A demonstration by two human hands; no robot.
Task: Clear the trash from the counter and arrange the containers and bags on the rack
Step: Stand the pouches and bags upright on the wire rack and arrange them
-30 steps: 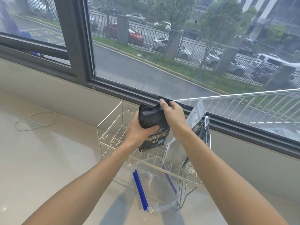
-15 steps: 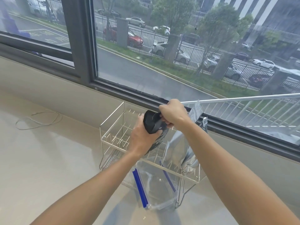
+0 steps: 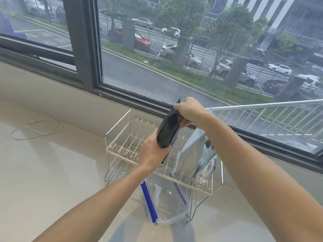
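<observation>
Fingers (image 3: 176, 107) of the right hand (image 3: 189, 111) pinch the black pouch (image 3: 168, 131) top above the rack (image 3: 122, 155); left hand (image 3: 152, 151) grips its base. Likely light, soft, crinkly; best held by the edges.

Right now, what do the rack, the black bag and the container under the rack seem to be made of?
The rack looks like thin metal wire, silvery and shiny, probably plated steel. The black bag, held by both hands, seems a matte flexible plastic or foil laminate: it creases softly. The container looks like clear hard plastic, see-through, with blue clips that are likely plastic too.
</observation>
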